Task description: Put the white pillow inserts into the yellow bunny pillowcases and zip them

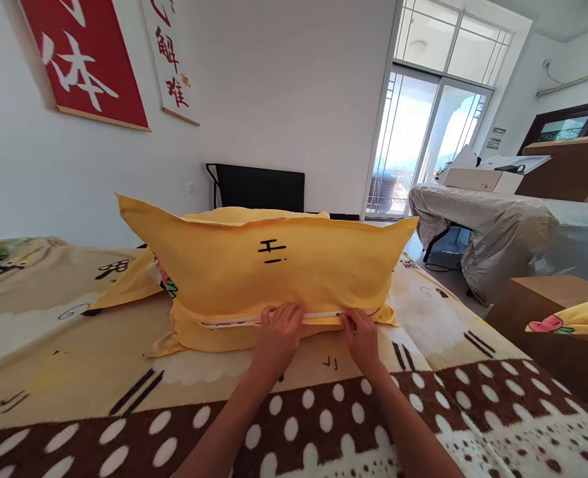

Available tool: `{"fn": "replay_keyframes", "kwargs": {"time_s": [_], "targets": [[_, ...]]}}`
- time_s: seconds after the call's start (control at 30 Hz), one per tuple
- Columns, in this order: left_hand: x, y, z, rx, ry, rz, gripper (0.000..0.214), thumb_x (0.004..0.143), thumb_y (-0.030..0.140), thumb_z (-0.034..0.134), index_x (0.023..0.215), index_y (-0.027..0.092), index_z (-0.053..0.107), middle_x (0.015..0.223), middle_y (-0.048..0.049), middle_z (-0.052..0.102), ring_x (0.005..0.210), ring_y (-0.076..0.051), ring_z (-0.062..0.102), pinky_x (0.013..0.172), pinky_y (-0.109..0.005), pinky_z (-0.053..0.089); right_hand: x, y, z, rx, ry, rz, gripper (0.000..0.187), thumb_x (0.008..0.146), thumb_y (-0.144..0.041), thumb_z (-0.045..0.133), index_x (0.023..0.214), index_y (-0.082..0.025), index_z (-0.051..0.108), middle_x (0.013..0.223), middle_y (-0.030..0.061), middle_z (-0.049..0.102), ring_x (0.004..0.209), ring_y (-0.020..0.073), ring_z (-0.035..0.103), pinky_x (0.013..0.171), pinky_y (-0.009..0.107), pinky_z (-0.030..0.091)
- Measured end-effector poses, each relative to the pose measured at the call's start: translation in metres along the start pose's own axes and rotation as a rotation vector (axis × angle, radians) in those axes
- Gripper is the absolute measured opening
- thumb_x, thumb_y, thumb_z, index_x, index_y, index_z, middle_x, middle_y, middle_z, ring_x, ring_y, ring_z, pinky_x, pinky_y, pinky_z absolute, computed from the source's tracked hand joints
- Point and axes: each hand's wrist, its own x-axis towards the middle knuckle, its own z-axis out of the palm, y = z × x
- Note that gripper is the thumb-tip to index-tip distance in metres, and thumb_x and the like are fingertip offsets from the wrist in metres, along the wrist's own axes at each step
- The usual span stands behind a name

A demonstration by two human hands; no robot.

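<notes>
A yellow pillow in a zippered case lies on the bed in front of me, its white zipper line facing me along the lower edge. My left hand presses on the zipper seam near the middle, fingers curled onto the fabric. My right hand pinches the seam further right, where the zipper pull seems to be, though the pull itself is too small to make out. A second yellow pillow peeks out behind on the left.
The bed carries a beige and brown polka-dot cover. To the right stand a brown box with yellow cloth on it and a plastic-covered sofa holding cardboard boxes. A black headboard-like panel leans at the far wall beside glass doors.
</notes>
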Motion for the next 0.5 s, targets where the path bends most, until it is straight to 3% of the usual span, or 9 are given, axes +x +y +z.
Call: {"fn": "replay_keyframes", "kwargs": {"time_s": [0.1, 0.17, 0.3, 0.5], "targets": [[0.024, 0.038, -0.008, 0.011, -0.185, 0.122, 0.019, 0.084, 0.006, 0.047, 0.084, 0.018, 0.062, 0.085, -0.0058, 0.066, 0.08, -0.02, 0.059, 0.074, -0.033, 0.037, 0.001, -0.003, -0.001, 0.062, 0.001, -0.013, 0.021, 0.092, -0.026, 0.044, 0.085, -0.017, 0.062, 0.08, 0.005, 0.063, 0.075, 0.0172, 0.055, 0.07, 0.028, 0.038], [0.037, 0.055, 0.0, 0.025, -0.258, 0.122, 0.016, 0.082, 0.007, 0.049, 0.084, 0.017, 0.062, 0.083, -0.007, 0.064, 0.079, -0.022, 0.057, 0.071, -0.035, 0.037, 0.002, -0.005, -0.003, 0.081, -0.01, -0.028, 0.02, 0.091, -0.026, 0.045, 0.084, -0.017, 0.062, 0.078, 0.0046, 0.064, 0.072, 0.0172, 0.054, 0.069, 0.028, 0.037], [0.04, 0.066, 0.034, 0.044, -0.236, 0.037, 0.015, 0.081, 0.007, 0.049, 0.086, 0.015, 0.061, 0.088, -0.0105, 0.061, 0.086, -0.026, 0.055, 0.074, -0.039, 0.038, 0.004, -0.008, -0.009, 0.104, -0.04, -0.057, 0.02, 0.091, -0.025, 0.045, 0.082, -0.018, 0.062, 0.077, 0.0036, 0.064, 0.071, 0.0167, 0.055, 0.069, 0.027, 0.037], [0.011, 0.058, 0.068, -0.002, -0.108, -0.047, 0.006, 0.085, 0.015, 0.053, 0.087, 0.016, 0.059, 0.092, -0.0085, 0.059, 0.089, -0.025, 0.05, 0.082, -0.038, 0.038, 0.004, -0.007, -0.009, 0.066, -0.036, -0.07, 0.02, 0.092, -0.024, 0.044, 0.083, -0.018, 0.06, 0.076, 0.0038, 0.062, 0.07, 0.016, 0.055, 0.067, 0.026, 0.039]]}}
